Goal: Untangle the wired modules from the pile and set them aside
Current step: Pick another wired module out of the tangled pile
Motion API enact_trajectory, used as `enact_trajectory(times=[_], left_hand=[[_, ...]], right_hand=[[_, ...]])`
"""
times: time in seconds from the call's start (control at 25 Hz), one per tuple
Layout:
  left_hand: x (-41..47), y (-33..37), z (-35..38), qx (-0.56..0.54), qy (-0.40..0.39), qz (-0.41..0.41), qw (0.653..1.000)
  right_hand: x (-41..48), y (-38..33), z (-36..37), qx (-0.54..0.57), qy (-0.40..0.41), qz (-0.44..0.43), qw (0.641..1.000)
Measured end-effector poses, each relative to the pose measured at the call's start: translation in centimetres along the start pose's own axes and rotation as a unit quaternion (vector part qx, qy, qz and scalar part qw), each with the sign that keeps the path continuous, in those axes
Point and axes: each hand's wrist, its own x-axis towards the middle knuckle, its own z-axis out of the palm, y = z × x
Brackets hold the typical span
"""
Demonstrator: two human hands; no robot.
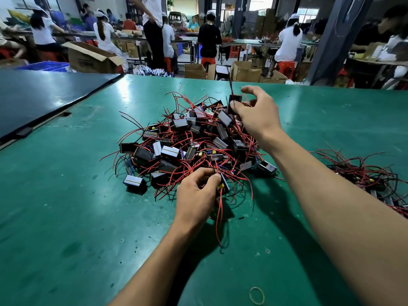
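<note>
Right hand (256,115) is pinching a black module (234,100) between thumb and fingers at the far side of the pile (187,146). The block stands upright just left of my palm, one lead poking up beyond the grip. Left hand (196,191) is curled tight round a second module (224,184) at the near edge, red wires dangling toward me below the fist. The sorted bundle (362,173) lies right of both grips, closer to the right hand, so I reckon that one crosses first, lifted well clear of the tangle.
</note>
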Motion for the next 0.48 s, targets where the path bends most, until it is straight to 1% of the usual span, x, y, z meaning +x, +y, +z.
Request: enact_trajectory(times=[0.04,0.12,0.2,0.28,0.32,0.4,0.48], left_hand=[[0.0,0.0,0.0,0.002,0.0,0.001,1.0],[-0.1,-0.1,0.0,0.003,-0.002,0.001,1.0],[0.0,-0.1,0.0,0.007,-0.003,0.004,1.0],[-0.1,0.0,0.0,0.009,-0.005,0.005,1.0],[-0.1,0.0,0.0,0.009,-0.008,0.005,1.0],[-0.1,0.0,0.0,0.024,-0.016,0.01,1.0],[-0.2,-0.2,0.0,0.053,-0.026,0.02,0.998]], right_hand=[[0.3,0.1,-0.2,-0.01,-0.031,0.024,0.999],[0.7,0.3,-0.4,-0.068,-0.083,0.057,0.993],[0.7,0.6,-0.3,-0.116,-0.098,0.048,0.987],[0.6,0.4,-0.4,-0.116,-0.091,0.004,0.989],[0.5,0.0,-0.5,-0.087,-0.091,-0.021,0.992],[0.6,-1.3,-0.8,0.037,-0.1,-0.052,0.993],[0.5,-2.8,-1.1,0.17,-0.101,-0.069,0.978]])
